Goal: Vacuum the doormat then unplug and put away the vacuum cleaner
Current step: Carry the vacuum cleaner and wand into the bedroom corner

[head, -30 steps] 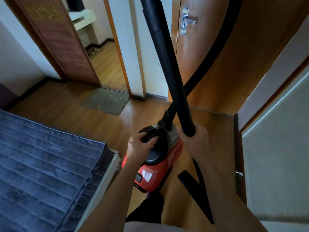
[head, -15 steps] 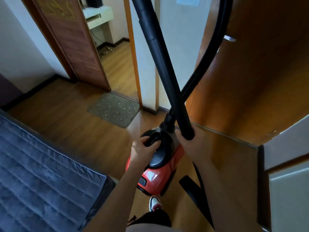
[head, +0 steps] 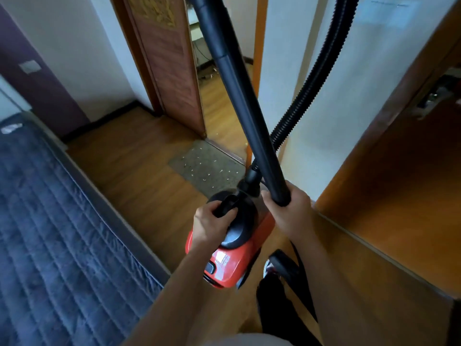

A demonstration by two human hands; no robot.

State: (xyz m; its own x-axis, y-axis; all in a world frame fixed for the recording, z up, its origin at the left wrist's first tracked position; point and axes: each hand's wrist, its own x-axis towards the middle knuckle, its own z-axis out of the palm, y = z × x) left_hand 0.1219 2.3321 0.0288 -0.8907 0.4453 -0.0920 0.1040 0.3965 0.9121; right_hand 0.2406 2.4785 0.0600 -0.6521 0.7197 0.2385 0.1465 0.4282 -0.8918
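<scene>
A red and black vacuum cleaner (head: 232, 260) hangs above the wooden floor. My left hand (head: 212, 224) is shut on its black carry handle. My right hand (head: 289, 211) grips the lower end of the black wand (head: 239, 91), which rises steeply to the top edge. The ribbed black hose (head: 309, 91) loops up from the vacuum's front. The grey-green doormat (head: 207, 166), strewn with small pale bits, lies just ahead by the open doorway. The floor nozzle (head: 284, 265) hangs low beside my shoe.
A bed with a dark blue quilted cover (head: 55, 233) fills the left. A brown sliding door (head: 169, 61) stands open beyond the mat. An orange-brown wooden door (head: 399, 183) is close on the right, next to a white wall (head: 311, 96).
I have carried the vacuum forward and turned right; the doormat is now closer and more central, and the bed has slid further to the left. Both grips are unchanged.
</scene>
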